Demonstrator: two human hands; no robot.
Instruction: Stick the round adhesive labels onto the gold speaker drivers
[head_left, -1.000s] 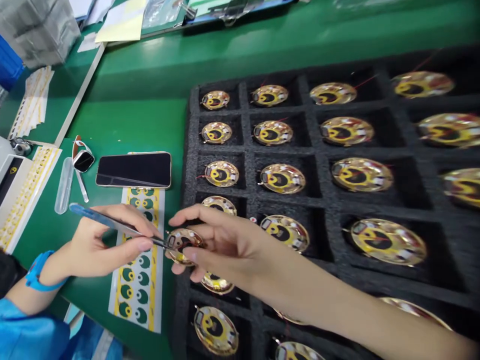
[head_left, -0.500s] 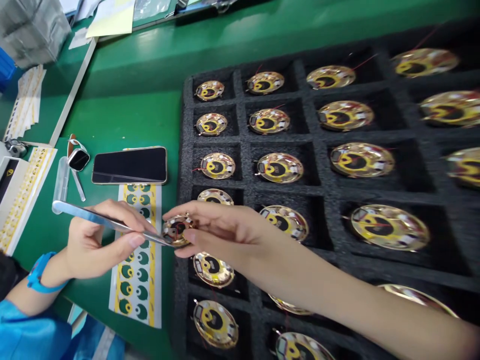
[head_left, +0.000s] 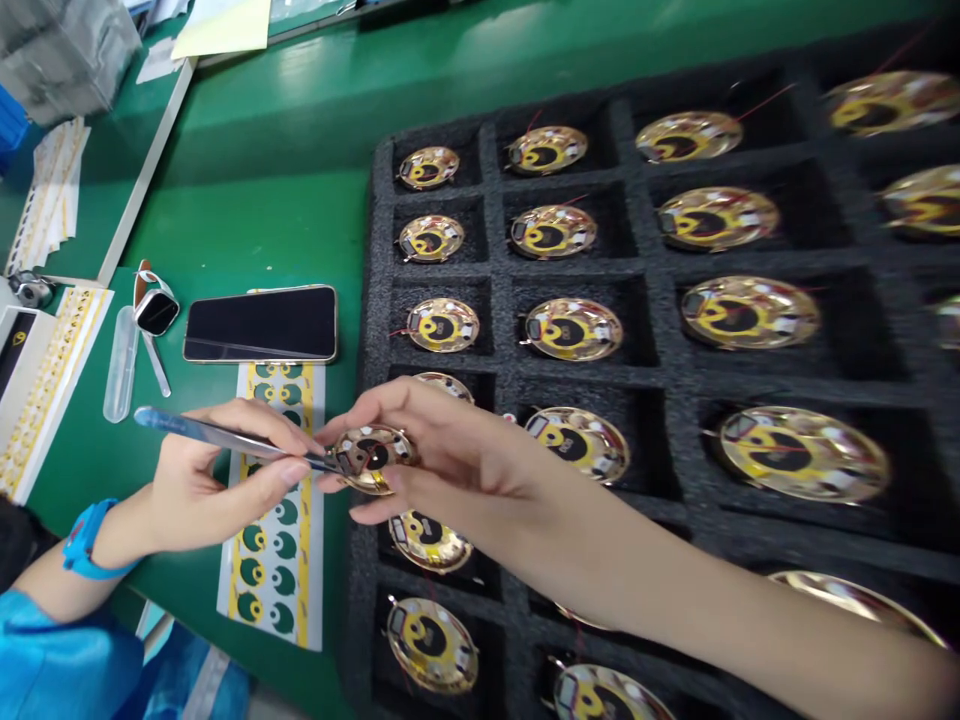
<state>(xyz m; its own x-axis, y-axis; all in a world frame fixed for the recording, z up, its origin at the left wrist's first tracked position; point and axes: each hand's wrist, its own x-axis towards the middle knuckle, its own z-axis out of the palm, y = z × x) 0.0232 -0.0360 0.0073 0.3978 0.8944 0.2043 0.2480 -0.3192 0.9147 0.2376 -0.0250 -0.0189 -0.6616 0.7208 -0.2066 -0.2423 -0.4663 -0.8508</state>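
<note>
Right hand [head_left: 442, 450] pinches gold disc [head_left: 373, 458] by rim, fingers closed, face left free, held up over foam tray [head_left: 502, 370] edge. Left hand [head_left: 217, 480] grips steel tweezers [head_left: 225, 435] pencil-style, tips on disc's small tab for close work.

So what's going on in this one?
A person is working on a gold-coloured disc held in the fingers of their right hand, just above a black foam tray. Their left hand grips metal tweezers, with the tips at the disc. More discs sit in the tray's compartments. Beside it on the green bench lie a sheet of yellow-and-green stickers and a phone.
</note>
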